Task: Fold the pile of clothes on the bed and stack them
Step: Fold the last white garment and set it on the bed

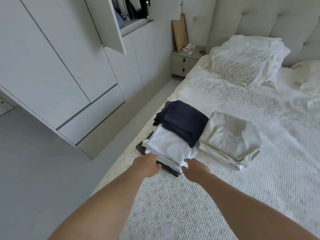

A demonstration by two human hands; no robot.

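Note:
Two stacks of folded clothes sit on the bed (pixel 225 196) near its left edge. The left stack has white folded pieces (pixel 171 146) over dark ones, with a folded navy garment (pixel 183 120) on top at its far end. The right stack (pixel 230 137) is beige and cream. My left hand (pixel 147 165) grips the near left side of the left stack, fingers tucked under the white layers. My right hand (pixel 195 170) pinches the near right corner of the white layers. Fingertips of both hands are hidden in the cloth.
A crumpled pillow (pixel 247 61) and bedding lie at the headboard. A nightstand (pixel 185 61) with small items stands beside the bed. White wardrobes (pixel 60 66) line the left wall, one upper door (pixel 110 26) open. A narrow floor strip runs between bed and wardrobes.

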